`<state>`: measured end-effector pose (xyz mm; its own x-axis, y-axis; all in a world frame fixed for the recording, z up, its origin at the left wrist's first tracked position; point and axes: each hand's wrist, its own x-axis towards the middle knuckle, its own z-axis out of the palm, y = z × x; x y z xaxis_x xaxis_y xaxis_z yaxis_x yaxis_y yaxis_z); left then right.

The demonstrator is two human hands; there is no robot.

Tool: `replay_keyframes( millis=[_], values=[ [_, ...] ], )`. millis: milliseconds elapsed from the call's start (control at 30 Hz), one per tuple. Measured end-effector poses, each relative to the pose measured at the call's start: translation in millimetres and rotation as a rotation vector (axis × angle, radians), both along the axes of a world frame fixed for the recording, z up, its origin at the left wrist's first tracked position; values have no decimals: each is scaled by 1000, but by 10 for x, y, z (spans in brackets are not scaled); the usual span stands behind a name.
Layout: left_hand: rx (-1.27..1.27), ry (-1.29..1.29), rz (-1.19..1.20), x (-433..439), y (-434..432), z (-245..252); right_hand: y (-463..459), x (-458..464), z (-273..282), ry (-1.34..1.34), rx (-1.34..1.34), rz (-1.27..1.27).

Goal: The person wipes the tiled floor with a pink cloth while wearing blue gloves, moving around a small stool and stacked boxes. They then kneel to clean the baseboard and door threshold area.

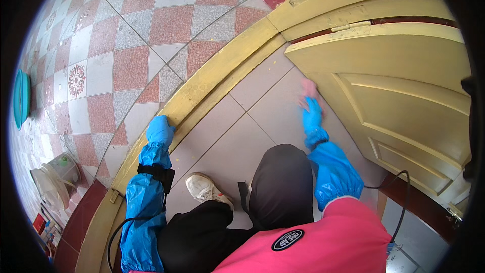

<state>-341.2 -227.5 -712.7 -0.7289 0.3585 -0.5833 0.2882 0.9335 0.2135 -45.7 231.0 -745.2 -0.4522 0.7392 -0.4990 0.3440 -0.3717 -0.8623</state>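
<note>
A pink cloth (pixel 310 88), blurred by motion, lies under and around the fingers of my right hand (pixel 312 112), in a blue glove, on the floor tiles (pixel 265 94) beside the lower edge of the yellow door (pixel 398 83). My left hand (pixel 160 131), also in a blue glove, rests on the yellow door sill (pixel 204 83), fingers curled over its edge. Blue plastic sleeves cover both forearms.
Beyond the sill spreads a red and white tiled floor (pixel 130 68). A teal basin (pixel 22 99) stands at far left, with a bucket (pixel 62 170) lower down. The door's hinge (pixel 350 26) joins it to the yellow frame. Small yellow flecks dot the floor. My shoe (pixel 206 189) is near the sill.
</note>
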Motion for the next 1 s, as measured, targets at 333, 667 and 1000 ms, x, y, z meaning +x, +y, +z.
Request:
replay_keyframes(
  millis=[333, 667, 1000],
  values=[
    [-57, -134, 36, -47, -27, -15, -652, -1098, -275, -195, 929, 753],
    [-2, -27, -28, -43, -91, -94, 9, 80, 211, -805, 1409, 421],
    [-31, -83, -20, -76, -25, 84, -530, -397, 70, -378, 1414, 877]
  ],
)
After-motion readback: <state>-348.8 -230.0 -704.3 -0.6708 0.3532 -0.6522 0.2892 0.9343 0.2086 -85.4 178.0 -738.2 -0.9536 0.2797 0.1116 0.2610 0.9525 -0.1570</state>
